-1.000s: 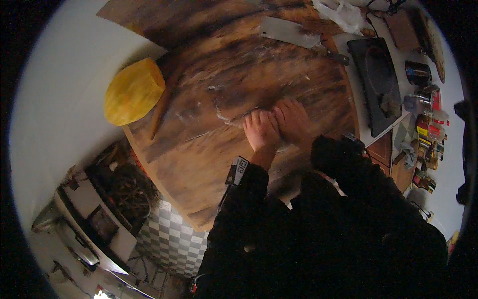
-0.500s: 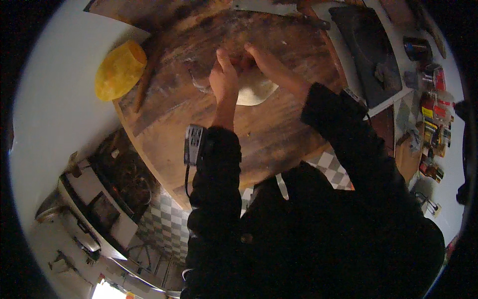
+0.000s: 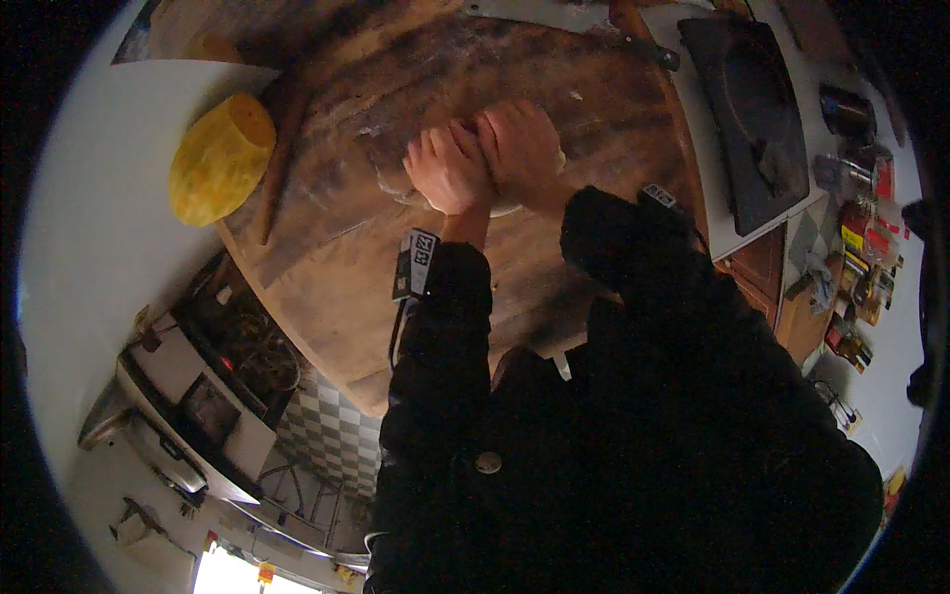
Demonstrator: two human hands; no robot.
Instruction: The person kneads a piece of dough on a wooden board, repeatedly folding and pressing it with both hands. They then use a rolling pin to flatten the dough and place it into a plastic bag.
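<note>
Both of my hands are side by side over a pale lump of dough (image 3: 507, 210) on the wooden board (image 3: 366, 272). My left hand (image 3: 450, 170) has its fingers curled and presses down on the dough. Against it, my right hand (image 3: 522, 144) bears down too, its fingers bent over the lump. Most of the dough is hidden under the hands; only thin edges show below and to the right. A dusting of what looks like flour lies left of the hands.
A wooden rolling pin (image 3: 282, 158) lies at the board's left, beside a yellow rounded thing (image 3: 220, 163). At the far edge rests a cleaver (image 3: 544, 13) with a dark handle. A black panel (image 3: 744, 119) and several jars and packets (image 3: 866, 247) are on the right.
My hands were apart with thumbs raised, leaving much of the dough showing. Now they have come together and press on it, covering most of it.
</note>
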